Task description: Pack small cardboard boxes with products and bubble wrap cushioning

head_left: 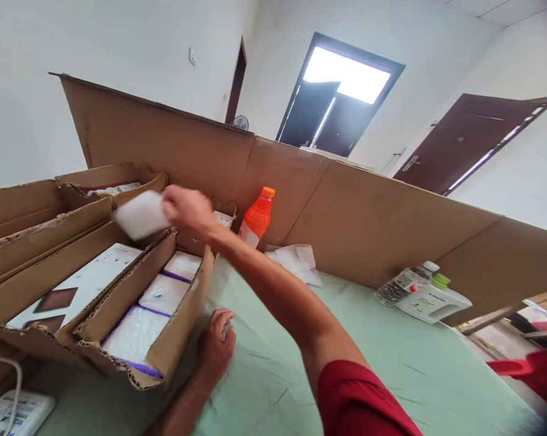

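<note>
My right hand [189, 211] is closed on a white squarish piece [141, 215], blurred by motion, above the far end of the cardboard boxes. What kind of piece it is cannot be made out. Beneath my right forearm stands a narrow cardboard box [182, 336] with several white wrapped packs [134, 333] edged in purple. To its left, another cardboard tray holds a white printed sheet or flat box [80, 284] with brown squares. My left hand [216, 345] rests on the green-covered table beside the narrow box, fingers loosely bent, thumb apart, holding nothing visible.
An orange bottle [258, 217] stands beyond my right forearm, near thin white sheets [295, 261]. A clear bottle [407, 283] and a white jug with a green cap [441, 301] are at the right. A cardboard wall [368, 224] borders the table; a white power strip [21, 412] lies lower left.
</note>
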Motion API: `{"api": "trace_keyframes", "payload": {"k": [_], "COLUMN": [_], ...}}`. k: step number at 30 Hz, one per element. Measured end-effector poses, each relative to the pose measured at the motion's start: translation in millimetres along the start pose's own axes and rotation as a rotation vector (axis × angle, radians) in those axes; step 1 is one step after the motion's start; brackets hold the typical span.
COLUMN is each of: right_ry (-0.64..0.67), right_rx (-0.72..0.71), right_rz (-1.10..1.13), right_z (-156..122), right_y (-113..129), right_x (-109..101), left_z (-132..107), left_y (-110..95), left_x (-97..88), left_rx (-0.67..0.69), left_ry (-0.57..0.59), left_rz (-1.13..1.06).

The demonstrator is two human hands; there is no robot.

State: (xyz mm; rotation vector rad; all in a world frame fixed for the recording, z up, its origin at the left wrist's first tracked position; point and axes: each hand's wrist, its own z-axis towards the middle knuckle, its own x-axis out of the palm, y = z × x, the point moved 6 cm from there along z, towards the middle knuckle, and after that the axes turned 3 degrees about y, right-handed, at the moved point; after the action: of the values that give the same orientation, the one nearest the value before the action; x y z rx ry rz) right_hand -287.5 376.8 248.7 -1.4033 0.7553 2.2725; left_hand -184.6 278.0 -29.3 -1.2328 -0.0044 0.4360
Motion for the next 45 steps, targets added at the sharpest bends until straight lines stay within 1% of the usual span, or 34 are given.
{"api": "trace_keyframes", "payload": {"k": [1, 3, 4, 5, 6, 7, 8, 10, 12, 14, 16, 18, 20, 23, 25, 27, 28, 30, 34, 36, 37, 39, 42, 45], "right_ry": [-0.063, -0.331, -0.428, -0.522, -0.582, -0.57, -0.516, -0.413, -0.341, -0.311, -0.309, -0.283, -0.19, 0.017, 0.114, 0.159, 0.167, 0.153, 0.019, -0.012, -0.003, 0.039, 0.104, 0.216], "right_rx": [0.004, 0.005, 0.022, 0.063, 0.134, 0.24, 0.344, 0.486, 0.581, 0.657, 0.69, 0.659, 0.578, 0.468, 0.453, 0.46, 0.463, 0.474, 0.545, 0.575, 0.581, 0.575, 0.531, 0.468], "right_rz": [0.031, 0.254, 0.328, 0.367, 0.373, 0.34, 0.292, 0.23, 0.173, 0.09, -0.006, -0.09, -0.145, -0.19, -0.224, -0.256, -0.267, -0.285, -0.358, -0.392, -0.401, -0.413, -0.43, -0.419], "right_z": [-14, -51, -73, -95, -116, -135, -150, -172, -184, -193, -201, -210, -218, -224, -225, -224, -223, -220, -207, -200, -198, -198, -205, -210], "right_y": [-18, -66, -93, -122, -152, -181, -208, -253, -284, -301, -303, -294, -279, -262, -259, -262, -264, -268, -276, -278, -278, -276, -272, -274], "right_x": [-21, -67, -83, -95, -100, -98, -90, -70, -50, -37, -29, -18, 1, 42, 63, 73, 74, 66, 33, 24, 24, 30, 47, 62], "left_z": [0, 1, 1, 1, 1, 1, 0, -1, -2, -2, -3, -3, -3, -4, -4, -4, -4, -4, -4, -4, -4, -3, -3, -3], "left_y": [0, -2, -3, -4, -5, -6, -7, -9, -10, -11, -13, -13, -13, -12, -11, -10, -10, -10, -10, -11, -11, -12, -14, -15], "left_x": [0.2, 0.5, 0.5, 0.2, -0.2, -0.8, -1.3, -2.5, -3.5, -4.3, -5.0, -5.3, -5.3, -5.6, -6.0, -6.0, -5.9, -5.7, -5.8, -6.2, -6.5, -6.9, -6.6, -6.2], "left_rx": [-0.006, -0.013, -0.016, -0.017, -0.018, -0.018, -0.017, -0.013, -0.01, -0.01, -0.014, -0.017, -0.017, -0.013, -0.011, -0.002, 0.005, 0.019, 0.022, 0.014, 0.011, 0.01, 0.014, 0.009], "left_ry": [-0.005, -0.007, -0.006, -0.005, -0.003, -0.001, 0.001, 0.005, 0.007, 0.005, -0.002, -0.005, 0.0, 0.01, 0.012, 0.009, 0.007, 0.003, 0.006, 0.012, 0.013, 0.014, 0.024, 0.039], "left_rz": [0.005, 0.008, 0.008, 0.008, 0.01, 0.013, 0.017, 0.029, 0.041, 0.049, 0.054, 0.057, 0.062, 0.075, 0.083, 0.089, 0.089, 0.087, 0.091, 0.101, 0.105, 0.103, 0.093, 0.091]}}
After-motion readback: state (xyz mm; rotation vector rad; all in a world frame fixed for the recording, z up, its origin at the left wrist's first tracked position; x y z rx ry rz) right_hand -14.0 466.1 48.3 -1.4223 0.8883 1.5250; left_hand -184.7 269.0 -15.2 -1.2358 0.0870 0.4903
